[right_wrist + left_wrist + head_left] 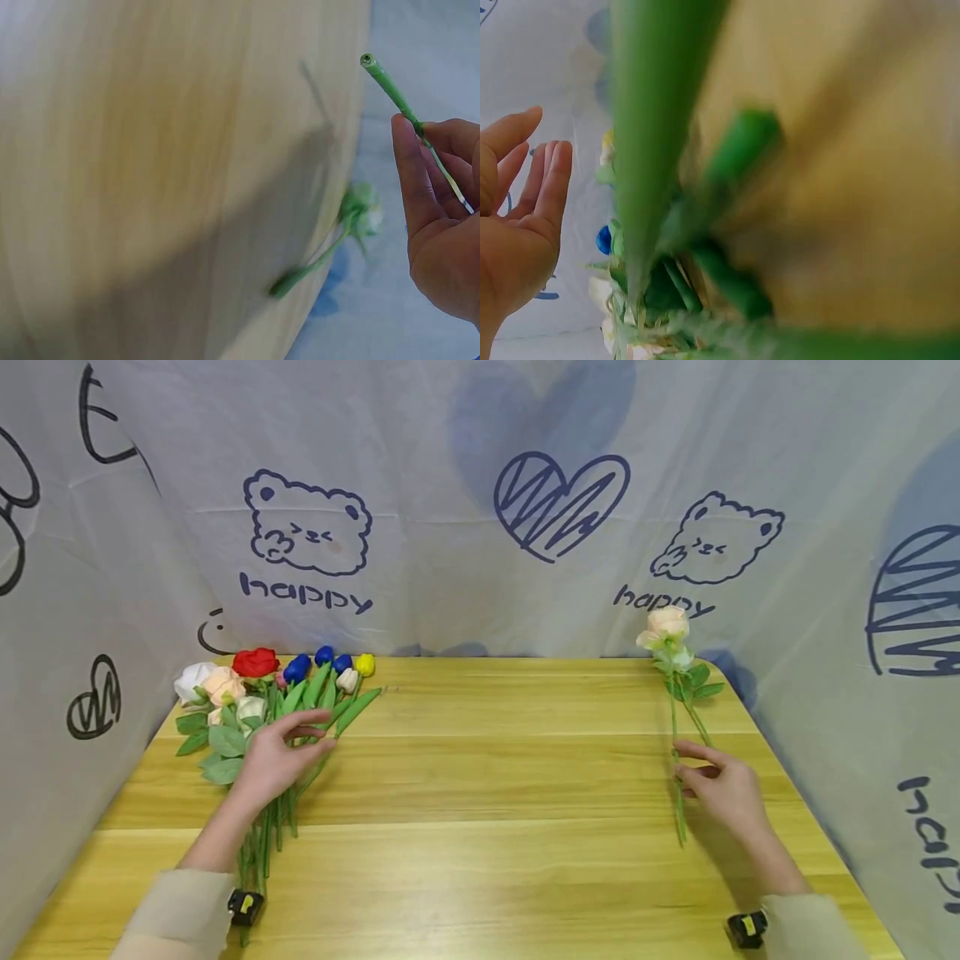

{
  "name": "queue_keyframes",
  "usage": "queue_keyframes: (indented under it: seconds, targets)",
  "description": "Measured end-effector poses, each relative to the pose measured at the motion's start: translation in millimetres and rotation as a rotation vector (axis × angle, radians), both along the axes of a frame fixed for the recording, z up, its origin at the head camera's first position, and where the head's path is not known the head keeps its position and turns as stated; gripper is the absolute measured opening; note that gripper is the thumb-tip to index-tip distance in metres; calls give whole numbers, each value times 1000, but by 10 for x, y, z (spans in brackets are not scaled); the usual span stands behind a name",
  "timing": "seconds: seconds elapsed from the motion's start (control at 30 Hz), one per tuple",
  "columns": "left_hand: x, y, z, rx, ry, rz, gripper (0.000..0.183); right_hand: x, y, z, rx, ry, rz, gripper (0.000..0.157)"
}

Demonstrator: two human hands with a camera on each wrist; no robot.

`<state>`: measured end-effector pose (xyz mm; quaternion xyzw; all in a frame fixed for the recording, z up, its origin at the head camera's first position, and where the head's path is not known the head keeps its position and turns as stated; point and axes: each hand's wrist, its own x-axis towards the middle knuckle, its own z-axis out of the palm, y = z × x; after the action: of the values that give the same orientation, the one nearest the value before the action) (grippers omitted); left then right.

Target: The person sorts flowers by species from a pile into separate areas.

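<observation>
So the flower that matters here is the cream-peach rose (667, 625) on the right side of the table (487, 877), and it's the right hand (723, 789) that has it: thumb and fingertips pinch the thin green stem partway down, the rest of that hand only loosely bent. Its long axis runs pretty much near to far, bloom at the far end, bare stem end pointing near, and the stem looks lifted clear of the wood in the right wrist view. The left hand (277, 760) is way over on the other side, above the pile of flowers (251, 708), thumb and fingers relaxed and well spread apart, nothing in them that I can see. So the right hand is the near one by a mile, and the rose is well off to the left hand's right. Looks-wise it's a full, rounded bloom, peachy on top and paler at the lower petals, with a plain straight stem. A paler rose (681, 658) lies just beside it on the far right; the leaves overlap, so I can't tell which belong to which.
</observation>
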<state>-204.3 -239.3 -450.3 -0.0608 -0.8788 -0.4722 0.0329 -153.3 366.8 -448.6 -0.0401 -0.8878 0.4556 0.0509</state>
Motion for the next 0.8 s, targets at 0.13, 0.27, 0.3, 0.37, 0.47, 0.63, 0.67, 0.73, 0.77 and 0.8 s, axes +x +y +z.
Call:
queue_keyframes:
  seconds: [0.13,0.27,0.3,0.37,0.47,0.63,0.67,0.73,0.77,0.8]
  targets:
    - [-22,-91,-3,-72,-3,-41,49,-28,150,-53,31,-41,8,45]
    - [-60,-147,-18,-153,3,-97,46,-52,275,-99,88,-75,17,46]
    - [-72,-157,-26,-170,4,-113,45,-57,301,-109,104,-79,21,45]
    - [-99,-175,-46,-203,-2,-140,44,-65,350,-129,137,-82,30,44]
    - [-138,-197,-72,-236,-21,-175,42,-82,413,-157,182,-81,44,42]
    - [-189,-232,-110,-259,-68,-213,42,-117,478,-186,219,-83,59,39]
    - [-198,-239,-117,-262,-76,-216,42,-127,487,-188,224,-83,62,39]
    - [-211,-247,-125,-261,-94,-226,43,-145,504,-192,234,-84,68,38]
    - [-217,-250,-127,-259,-105,-231,43,-154,512,-192,238,-83,71,38]
    - [-222,-251,-128,-256,-114,-236,44,-162,520,-190,240,-85,74,38]
